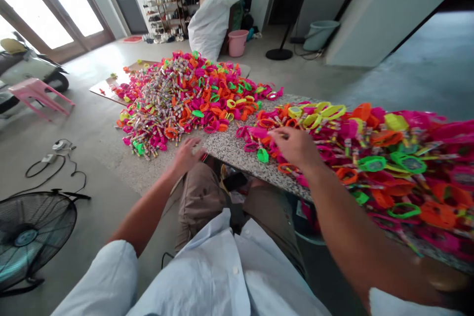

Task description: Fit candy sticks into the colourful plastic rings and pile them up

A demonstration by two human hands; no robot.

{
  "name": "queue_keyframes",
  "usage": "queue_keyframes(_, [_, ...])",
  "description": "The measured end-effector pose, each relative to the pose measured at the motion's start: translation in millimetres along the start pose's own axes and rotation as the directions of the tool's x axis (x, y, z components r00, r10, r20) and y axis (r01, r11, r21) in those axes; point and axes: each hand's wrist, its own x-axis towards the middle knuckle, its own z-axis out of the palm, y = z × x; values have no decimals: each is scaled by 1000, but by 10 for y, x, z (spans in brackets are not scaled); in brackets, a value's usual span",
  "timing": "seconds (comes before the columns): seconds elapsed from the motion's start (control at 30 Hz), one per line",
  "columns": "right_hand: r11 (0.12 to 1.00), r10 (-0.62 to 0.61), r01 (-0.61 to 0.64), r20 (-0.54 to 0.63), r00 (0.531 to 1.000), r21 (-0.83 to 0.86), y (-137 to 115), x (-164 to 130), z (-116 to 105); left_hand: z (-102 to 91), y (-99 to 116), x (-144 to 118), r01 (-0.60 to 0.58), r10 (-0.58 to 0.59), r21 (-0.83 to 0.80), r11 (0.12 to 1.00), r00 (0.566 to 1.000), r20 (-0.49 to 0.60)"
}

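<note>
Neon plastic rings (335,143) lie heaped on the granite table (229,150) at centre right. The right hand (294,147) reaches in, fingers loosely spread, grip unclear; the left hand (187,154), blurred, hovers open at the table edge. Careless raking could likely spill rings off that edge.

— What's carrying all of this?

— A speckled grey granite tabletop (229,150) is running from near left to far right, and a heap of neon pink, orange, yellow and green plastic rings (370,158) is covering its right end.

— And on the ground?

— The pale concrete floor (103,123) is bearing a bigger mound of the same bright rings mixed with small printed tubes (177,98), which is possibly sitting on flat brown cardboard (107,86).
</note>
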Motion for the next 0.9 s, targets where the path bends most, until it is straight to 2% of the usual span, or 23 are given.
queue_keyframes(0.07, [992,53,-79,-251,967,-95,188,264,-252,-146,-313,134,125,-113,141,982,990,-87])
queue_keyframes(0.13, [978,82,-146,-368,926,-150,360,486,-451,-311,-587,251,167,-132,298,940,982,-132])
queue_keyframes(0.2, [949,127,-229,-401,907,-216,493,641,-548,-459,-789,348,173,-132,433,885,984,-124])
queue_keyframes(0.27, [910,169,-297,-395,903,-290,573,725,-530,-565,-916,430,138,-130,526,839,990,-53])
queue_keyframes(0.37, [889,111,-258,-369,923,-378,570,749,-330,-650,-1015,522,72,-133,558,826,989,69])
queue_keyframes(0.47, [924,-90,-71,-395,914,-376,392,725,-9,-710,-1077,561,75,-144,520,851,985,95])
queue_keyframes(0.57, [931,-271,147,-362,892,-334,26,687,410,-790,-1131,525,193,-193,294,936,981,-32])
queue_keyframes(0.6, [924,-314,222,-288,905,-310,-131,665,579,-819,-1147,492,249,-234,187,950,967,-97])
queue_keyframes(0.67, [902,-385,366,-42,922,-230,-479,600,967,-866,-1174,387,356,-347,6,935,915,-207])
queue_keyframes(0.7, [887,-412,426,110,904,-176,-660,558,1182,-882,-1183,313,400,-399,-42,915,887,-231])
queue_keyframes(0.73, [870,-443,475,212,871,-133,-839,515,1405,-892,-1189,224,440,-446,-82,894,863,-238])
queue_keyframes(0.83, [839,-484,540,369,793,-60,-1331,415,2045,-903,-1169,-120,516,-567,-265,815,803,-184])
queue_keyframes(0.9, [836,-482,547,413,773,-46,-1598,400,2383,-911,-1119,-388,521,-603,-373,768,784,-145])
